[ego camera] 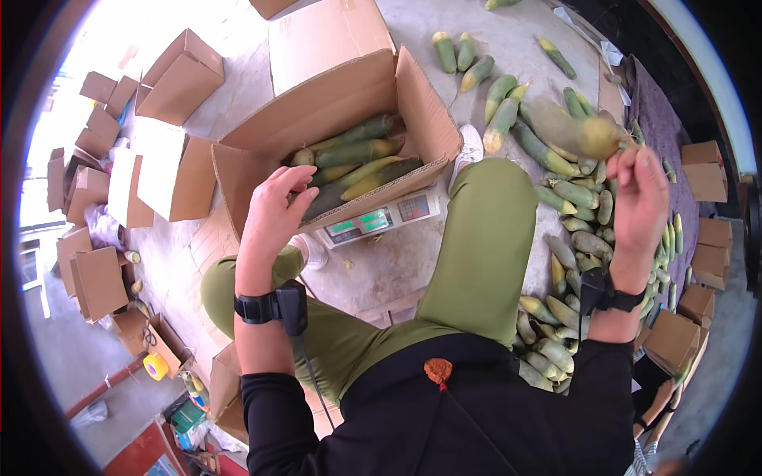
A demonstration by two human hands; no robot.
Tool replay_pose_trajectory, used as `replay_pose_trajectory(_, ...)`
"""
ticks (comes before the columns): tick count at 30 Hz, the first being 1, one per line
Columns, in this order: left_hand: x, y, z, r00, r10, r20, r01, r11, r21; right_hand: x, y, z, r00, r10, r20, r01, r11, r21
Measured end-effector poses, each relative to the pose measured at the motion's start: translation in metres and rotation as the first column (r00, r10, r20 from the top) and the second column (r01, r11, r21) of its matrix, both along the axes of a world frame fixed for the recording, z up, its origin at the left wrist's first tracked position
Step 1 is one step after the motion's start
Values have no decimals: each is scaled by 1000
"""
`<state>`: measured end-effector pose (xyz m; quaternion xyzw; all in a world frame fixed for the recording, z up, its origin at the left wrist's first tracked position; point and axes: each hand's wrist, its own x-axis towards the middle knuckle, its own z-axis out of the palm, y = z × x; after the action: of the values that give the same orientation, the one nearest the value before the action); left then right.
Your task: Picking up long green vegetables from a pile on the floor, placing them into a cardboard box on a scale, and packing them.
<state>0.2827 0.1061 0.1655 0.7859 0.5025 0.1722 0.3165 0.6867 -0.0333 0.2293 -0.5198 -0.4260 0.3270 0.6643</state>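
My left hand (275, 205) hovers at the near left edge of an open cardboard box (321, 95), thumb and fingers apart, holding nothing that I can see. Inside the box lie several green radishes (357, 153), side by side. Beneath the box is a digital scale (381, 219) with lit green displays. On the right, my right hand (640, 193) pinches the thin root tail of a large green radish (568, 131), which is blurred and held out above the pile. Under that hand spreads a heap of loose green radishes (577, 193).
More cardboard boxes (181, 74) stand along the left, some open. A roll of yellow tape (156, 366) is at lower left, near scissors (149, 337). A purple cloth (661, 131) lies beyond the heap. Another person's arm (658, 401) shows at lower right.
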Motion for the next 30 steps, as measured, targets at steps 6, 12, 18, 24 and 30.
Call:
replay_pose_trajectory(6,0,6,-8,1000,-21,8,20,999,48,-38,55,38,934,349,-75,-337,932,131)
replay_pose_trajectory(12,-7,5,-8,1000,19,-12,-18,999,27,-102,108,4,848,463,-259,-473,880,24)
replay_pose_trajectory(18,-4,6,-9,999,-5,-32,5,1000,7,-131,131,-45,885,436,-161,-465,822,-328)
replay_pose_trajectory(24,-1,7,-15,1000,-6,3,6,1000,11,-115,124,-38,861,508,27,-474,819,-323)
replay_pose_trajectory(30,-8,8,-19,999,37,17,-36,999,-33,-39,83,-50,953,291,87,-244,904,-353)
